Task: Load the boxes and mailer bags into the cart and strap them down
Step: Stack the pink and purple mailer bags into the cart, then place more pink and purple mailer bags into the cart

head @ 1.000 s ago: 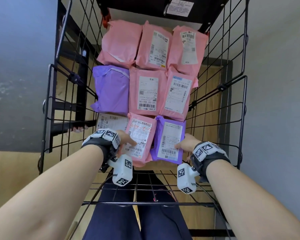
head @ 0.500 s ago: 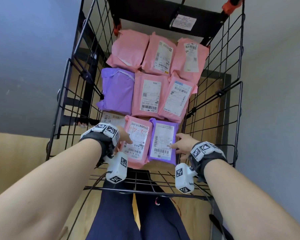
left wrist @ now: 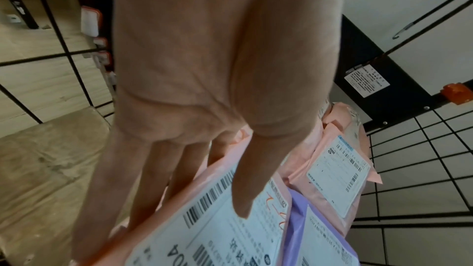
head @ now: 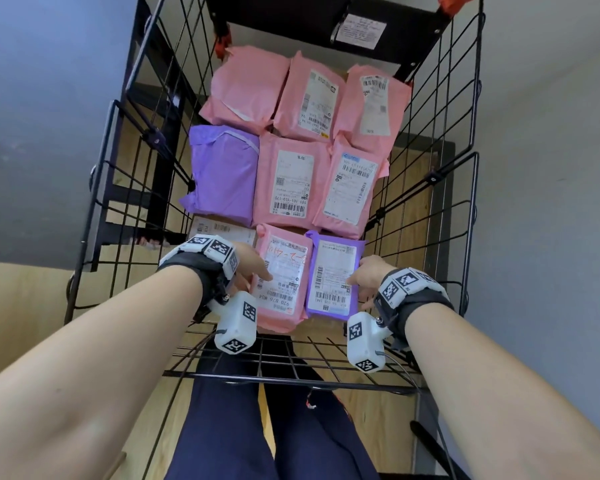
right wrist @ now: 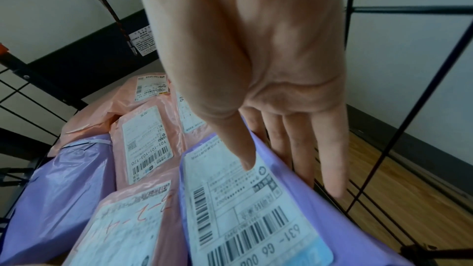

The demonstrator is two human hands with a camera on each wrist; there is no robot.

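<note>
My left hand [head: 248,268] pinches the pink mailer bag [head: 280,277] by its left edge: the thumb [left wrist: 252,179] lies on top of the shipping label, and the fingers [left wrist: 143,179] run down the outside and under it, as the left wrist view shows. The bag sits in the nearest row of the wire cart [head: 125,188], over the brown cardboard boxes [left wrist: 41,169] loaded below. I judge it light and soft; the plastic film looks slick and crinkly, so it will sag if I lift it by one corner. The flat middle of a side edge, where the contents give some stiffness, is the better hold.

Just to the right, touching it, lies the purple mailer bag [head: 333,277]. It looks flatter and stiffer, probably holding something thin. My right hand [head: 369,275] grips its right edge the same way: thumb [right wrist: 238,143] pressed on the label, fingers [right wrist: 302,149] straight down between the bag and the cart's mesh side. I should be able to slide both bags snug without squeezing hard.

Behind them two more rows of pink and purple mailers lie label-up. I see no strap over the load, so strapping is not yet done.
</note>
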